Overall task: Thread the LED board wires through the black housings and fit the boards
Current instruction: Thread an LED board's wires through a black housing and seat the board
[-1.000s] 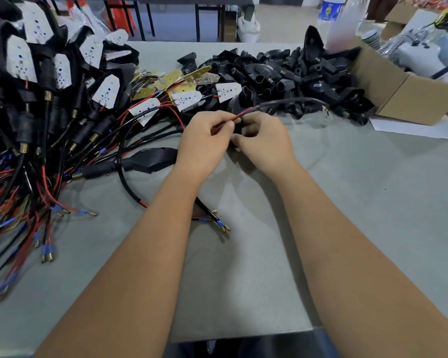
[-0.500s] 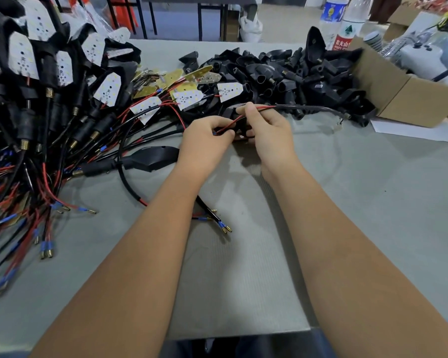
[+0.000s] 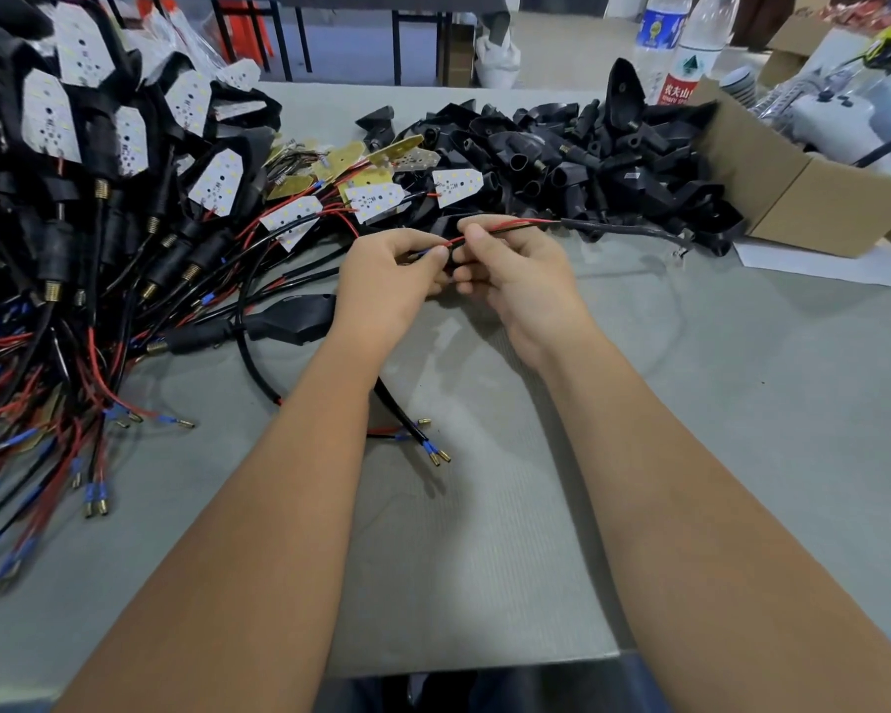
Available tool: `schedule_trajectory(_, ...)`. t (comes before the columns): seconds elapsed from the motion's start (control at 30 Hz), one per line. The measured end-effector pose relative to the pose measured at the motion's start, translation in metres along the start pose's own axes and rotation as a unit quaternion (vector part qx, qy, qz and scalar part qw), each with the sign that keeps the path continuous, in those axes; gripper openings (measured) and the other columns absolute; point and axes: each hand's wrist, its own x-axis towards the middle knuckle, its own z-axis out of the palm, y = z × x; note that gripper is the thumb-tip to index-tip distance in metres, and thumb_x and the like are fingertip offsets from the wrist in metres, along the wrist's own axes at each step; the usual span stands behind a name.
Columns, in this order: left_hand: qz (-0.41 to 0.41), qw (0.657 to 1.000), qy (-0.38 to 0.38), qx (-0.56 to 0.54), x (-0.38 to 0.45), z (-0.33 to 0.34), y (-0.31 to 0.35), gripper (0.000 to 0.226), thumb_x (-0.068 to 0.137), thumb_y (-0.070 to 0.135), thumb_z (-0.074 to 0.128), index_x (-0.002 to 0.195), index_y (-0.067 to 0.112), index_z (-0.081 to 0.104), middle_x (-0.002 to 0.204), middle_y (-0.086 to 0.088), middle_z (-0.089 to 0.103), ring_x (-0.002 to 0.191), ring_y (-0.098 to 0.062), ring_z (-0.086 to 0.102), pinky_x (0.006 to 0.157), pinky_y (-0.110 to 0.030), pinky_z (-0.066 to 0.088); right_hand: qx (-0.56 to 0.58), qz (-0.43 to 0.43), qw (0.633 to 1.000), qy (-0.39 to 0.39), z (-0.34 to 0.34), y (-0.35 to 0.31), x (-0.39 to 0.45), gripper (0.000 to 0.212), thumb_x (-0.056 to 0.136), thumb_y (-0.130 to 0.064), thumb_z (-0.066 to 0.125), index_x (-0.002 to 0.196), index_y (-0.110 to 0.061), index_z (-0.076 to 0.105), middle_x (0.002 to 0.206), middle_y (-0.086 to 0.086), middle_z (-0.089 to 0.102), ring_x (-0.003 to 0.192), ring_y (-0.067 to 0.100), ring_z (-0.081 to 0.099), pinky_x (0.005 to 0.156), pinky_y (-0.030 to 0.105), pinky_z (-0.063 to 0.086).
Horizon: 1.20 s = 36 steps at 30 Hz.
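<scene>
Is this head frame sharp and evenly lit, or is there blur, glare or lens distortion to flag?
Head view: light is even and soft, with faint shadows under the hands; the red and black wire pair they pinch reads sharp; wide-angle bending curves the grey table edges; no strong glare.

Single head view, forward-down, close over table (image 3: pixel 741 403).

A grey work table (image 3: pixel 741 429) fills the foreground. Beyond its far edge, dark table legs (image 3: pixel 299 38) stand on a pale floor (image 3: pixel 561 48). Two plastic bottles (image 3: pixel 690 48) and an open cardboard box (image 3: pixel 803 198) sit at right.
</scene>
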Motion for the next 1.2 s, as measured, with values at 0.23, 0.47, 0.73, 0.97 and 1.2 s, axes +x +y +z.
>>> schedule_trajectory(0.23, 0.014, 0.997, 0.055, 0.043, -0.002, 0.000, 0.003, 0.021, 0.086, 0.016, 0.072, 0.106, 0.020, 0.072, 0.091, 0.003, 0.072, 0.088, -0.013, 0.069, 0.086, -0.030, 0.056, -0.067, -0.026, 0.995, 0.069, -0.001, 0.005, 0.002, 0.016, 0.096, -0.006, 0.057, 0.089, -0.013, 0.069, 0.075, -0.002, 0.068, 0.072, 0.008, 0.064, 0.080, 0.028, 0.055)
schedule_trajectory(0.47, 0.026, 0.991, 0.103, 0.084, -0.002, -0.001, 0.004, 0.015, 0.089, 0.019, 0.066, 0.087, 0.007, 0.075, 0.080, -0.006, 0.072, 0.071, -0.015, 0.060, 0.069, -0.026, 0.045, -0.088, -0.055, 0.989, 0.108, -0.004, 0.006, 0.004, 0.013, 0.097, -0.011, 0.057, 0.094, -0.012, 0.070, 0.082, 0.001, 0.068, 0.083, 0.012, 0.063, 0.081, 0.028, 0.050)
schedule_trajectory(0.73, -0.020, 0.991, 0.123, 0.044, -0.005, -0.003, 0.008, 0.016, 0.082, 0.023, 0.059, 0.069, 0.024, 0.069, 0.068, 0.000, 0.069, 0.073, -0.026, 0.067, 0.075, -0.041, 0.057, -0.083, -0.049, 0.973, 0.209, -0.010, 0.007, 0.011, 0.021, 0.098, -0.008, 0.053, 0.085, -0.017, 0.066, 0.085, 0.000, 0.070, 0.084, 0.014, 0.068, 0.088, 0.031, 0.056)
schedule_trajectory(0.97, -0.010, 0.989, 0.102, 0.104, -0.001, -0.001, 0.001, 0.018, 0.090, 0.020, 0.060, 0.104, 0.019, 0.070, 0.087, 0.010, 0.064, 0.082, -0.011, 0.064, 0.066, -0.019, 0.046, 0.049, -0.064, 0.981, 0.174, -0.009, -0.003, 0.007, 0.024, 0.102, -0.006, 0.044, 0.087, -0.009, 0.063, 0.073, 0.007, 0.065, 0.059, 0.012, 0.059, 0.055, 0.021, 0.048)
schedule_trajectory(1.2, 0.033, 0.983, 0.089, 0.158, -0.005, 0.004, 0.002, 0.017, 0.093, 0.027, 0.058, 0.108, 0.024, 0.067, 0.095, 0.010, 0.066, 0.091, -0.011, 0.062, 0.077, -0.028, 0.048, 0.073, 0.004, 0.997, 0.014, 0.001, -0.006, -0.002, 0.024, 0.102, -0.003, 0.040, 0.089, -0.002, 0.061, 0.066, 0.008, 0.062, 0.053, 0.012, 0.056, 0.052, 0.020, 0.048)
